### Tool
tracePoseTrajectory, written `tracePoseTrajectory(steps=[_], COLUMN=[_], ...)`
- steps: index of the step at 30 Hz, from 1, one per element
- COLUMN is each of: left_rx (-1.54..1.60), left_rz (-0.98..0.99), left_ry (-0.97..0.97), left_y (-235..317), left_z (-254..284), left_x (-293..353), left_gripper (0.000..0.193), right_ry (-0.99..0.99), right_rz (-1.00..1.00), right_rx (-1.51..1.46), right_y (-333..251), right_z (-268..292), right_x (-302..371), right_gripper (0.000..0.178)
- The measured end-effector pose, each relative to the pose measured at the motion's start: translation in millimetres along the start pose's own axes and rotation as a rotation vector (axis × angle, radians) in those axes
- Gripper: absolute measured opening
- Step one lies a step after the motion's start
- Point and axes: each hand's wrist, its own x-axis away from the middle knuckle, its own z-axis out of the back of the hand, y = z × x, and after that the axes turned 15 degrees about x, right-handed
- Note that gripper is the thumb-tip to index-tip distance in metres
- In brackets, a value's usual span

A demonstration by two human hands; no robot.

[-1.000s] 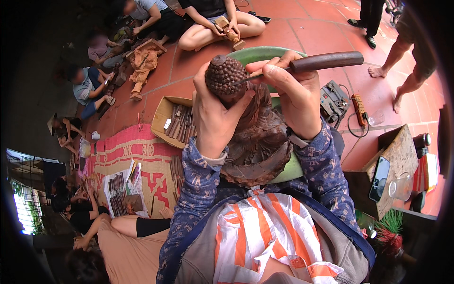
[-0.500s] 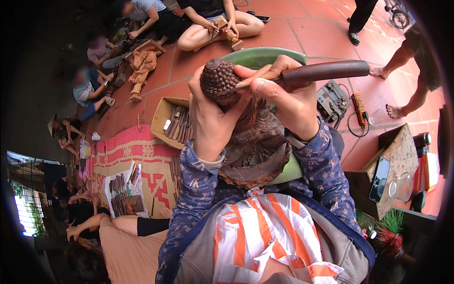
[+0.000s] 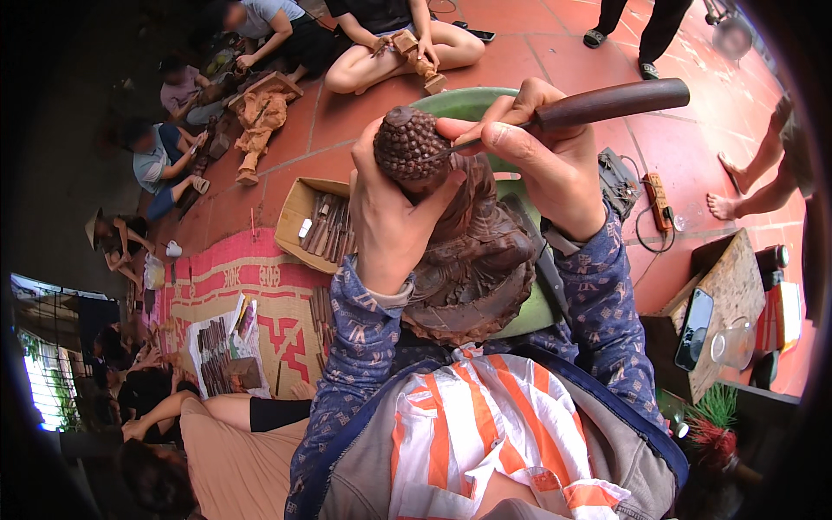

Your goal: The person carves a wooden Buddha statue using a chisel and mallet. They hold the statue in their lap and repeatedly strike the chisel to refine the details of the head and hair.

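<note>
A dark brown carved wooden statue (image 3: 477, 269) with a seated, robed body and a head of knobbly curls stands in front of me. My left hand (image 3: 390, 217) is closed round the side of its head, thumb across the front below the curls. My right hand (image 3: 555, 165) grips a carving chisel (image 3: 615, 102) by its dark wooden handle, which points out to the right. The chisel's thin metal blade reaches the curls on the right side of the head; its very tip is hard to make out. Under and behind the statue shows a green basin-like support (image 3: 468, 102).
To the left are a cardboard box (image 3: 290, 217) of chisels and a patterned mat (image 3: 251, 277) with more tools. A phone (image 3: 695, 329) lies on a wooden box at right, near a power strip (image 3: 659, 204). Several people sit or stand around, some with carvings.
My right hand and the chisel have shifted slightly right, baring more of the blade and the statue's shoulder. The head has moved a little right. At right, people's legs have moved.
</note>
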Motion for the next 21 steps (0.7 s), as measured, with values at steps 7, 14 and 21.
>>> tracePoseTrajectory(steps=[7, 14, 21], left_rx=[0.016, 0.015, 0.035], left_rz=[-0.029, -0.019, -0.028], left_ry=[0.003, 0.009, 0.022], left_y=[-3, -5, -3], left_z=[-1, -1, -2], left_x=[0, 1, -1], left_gripper=[0.077, 0.078, 0.076], right_ry=[-0.059, -0.074, -0.158], right_rz=[0.137, 0.142, 0.053], right_rx=[0.015, 0.044, 0.059], right_y=[2, 3, 2], right_z=[2, 3, 12], right_x=[-2, -2, -15], right_gripper=[0.02, 0.022, 0.023])
